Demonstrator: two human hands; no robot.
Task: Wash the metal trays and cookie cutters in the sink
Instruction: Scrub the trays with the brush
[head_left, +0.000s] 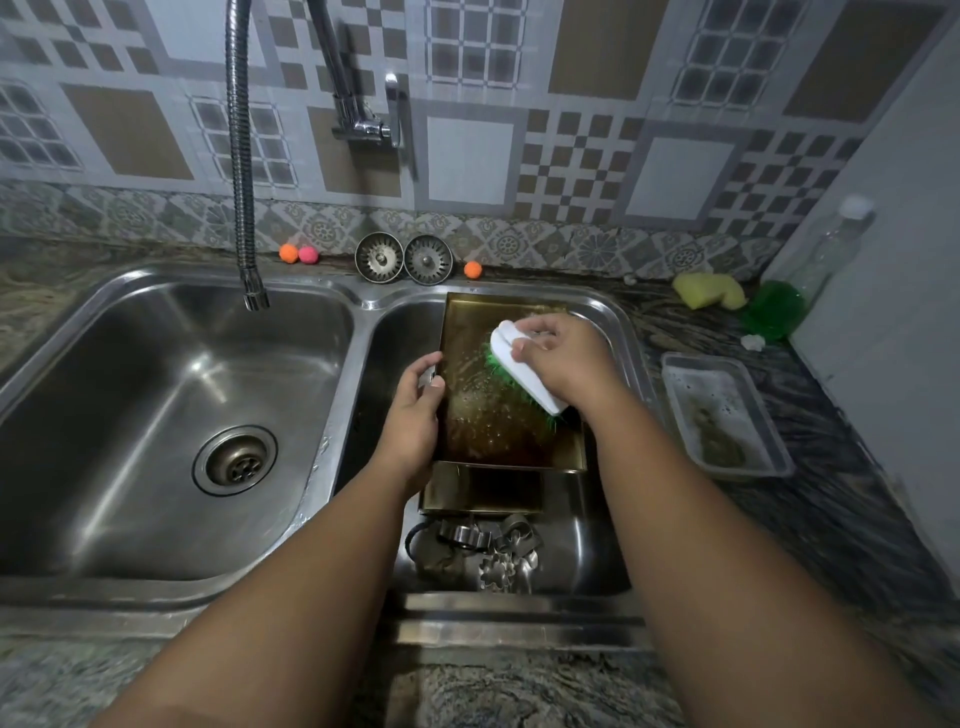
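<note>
The fingers (537, 338) of the right hand (563, 364) are curled over the white back of a scrubbing brush (519, 379), and its green bristles are pressed onto the floor of a gold-coloured metal tray (493, 421). The tray's left rim is gripped by the left hand (415, 410), with the thumb laid over the edge, so the tray is steadied from the side opposite the brush.

The tray is held in the right basin (592, 540) of a double sink, and its far end appears to lean against the back rim. Its long axis runs straight away from the person, and the brush is set across its far right part. The near stretch of the wet, sudsy floor lies toward the wrist from the bristles. The coming stroke is therefore judged to be a pull along that axis, toward the body.

A second tray (483, 493) is partly covered by the near end of the first. A heap of cookie cutters (501, 556) lies nearer the person in the same basin, closer to the left forearm than to the right.
</note>
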